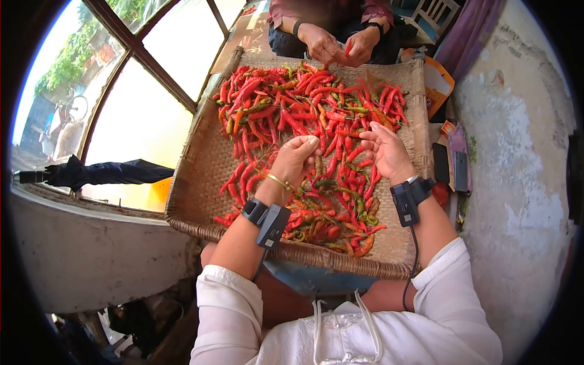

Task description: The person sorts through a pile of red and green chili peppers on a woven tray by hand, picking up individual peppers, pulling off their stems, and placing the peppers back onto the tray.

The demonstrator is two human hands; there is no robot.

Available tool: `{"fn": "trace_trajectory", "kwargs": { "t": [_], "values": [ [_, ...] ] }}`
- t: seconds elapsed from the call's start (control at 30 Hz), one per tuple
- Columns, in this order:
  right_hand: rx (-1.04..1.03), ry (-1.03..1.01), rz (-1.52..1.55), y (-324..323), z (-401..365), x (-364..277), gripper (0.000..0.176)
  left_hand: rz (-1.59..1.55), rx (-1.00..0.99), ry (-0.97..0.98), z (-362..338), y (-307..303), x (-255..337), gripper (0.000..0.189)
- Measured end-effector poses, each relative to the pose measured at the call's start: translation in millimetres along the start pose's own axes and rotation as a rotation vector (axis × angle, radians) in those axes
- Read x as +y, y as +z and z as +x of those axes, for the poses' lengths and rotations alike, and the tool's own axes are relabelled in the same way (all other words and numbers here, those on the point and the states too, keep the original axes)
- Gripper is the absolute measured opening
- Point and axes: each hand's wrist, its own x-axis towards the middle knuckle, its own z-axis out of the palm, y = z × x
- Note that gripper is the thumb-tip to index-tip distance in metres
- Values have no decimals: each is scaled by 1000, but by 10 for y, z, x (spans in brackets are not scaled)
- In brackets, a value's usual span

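Observation:
A woven tray (pixel 198 164) with a rolled rim holds many red peppers (pixel 298 118), with some green and orange ones among them. Above the middle of the pile is my left hand (pixel 294 160), its thumb and fingers pressed together; what they hold, if anything, is hidden. To its right, over the right part of the pile, my right hand (pixel 387 152) has its fingers curved and apart, with nothing seen in its grasp. Greenish, wrinkled peppers (pixel 322 228) lie near the front rim.
Across the tray a person's hands (pixel 340 47) hold a red pepper. A folded dark umbrella (pixel 115 173) lies by the window at left. An orange box (pixel 437 85) and a phone (pixel 460 170) are at the right, beside the wall (pixel 517 182).

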Motion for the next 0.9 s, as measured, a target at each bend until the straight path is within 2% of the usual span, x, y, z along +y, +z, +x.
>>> {"fn": "trace_trajectory", "kwargs": {
  "t": [0.17,0.23,0.27,0.33,0.37,0.43,0.67,0.73,0.77,0.8,0.87,0.9],
  "values": [
    [-17,35,-25,-25,-12,9,23,-60,-110,6,-45,12,38,8],
    [-174,78,-96,32,-54,49,22,-135,-208,9,-72,21,55,7],
    [-174,80,-96,46,-61,73,22,-135,-206,8,-82,20,54,7],
    [-244,108,-188,86,-73,114,22,-247,-404,8,-100,13,55,7],
    [-234,119,-226,114,-103,112,22,-246,-401,7,-99,0,43,7],
    [-244,130,-254,156,-138,98,22,-273,-576,18,-92,-30,15,9],
    [-272,155,-320,165,-153,124,22,-246,-704,30,-151,-19,40,9],
    [-254,150,-316,169,-146,130,20,-82,-548,-30,-159,-4,84,6],
    [-239,142,-313,162,-146,137,19,114,-433,-97,-155,13,120,7],
    [-234,149,-311,151,-145,140,19,110,-432,-104,-120,-1,76,7],
    [-272,157,-334,135,-130,138,21,917,-298,28,-31,-58,-49,10],
    [-284,157,-323,127,-127,146,22,1380,-283,217,-22,-61,-73,14]
  ]
}}
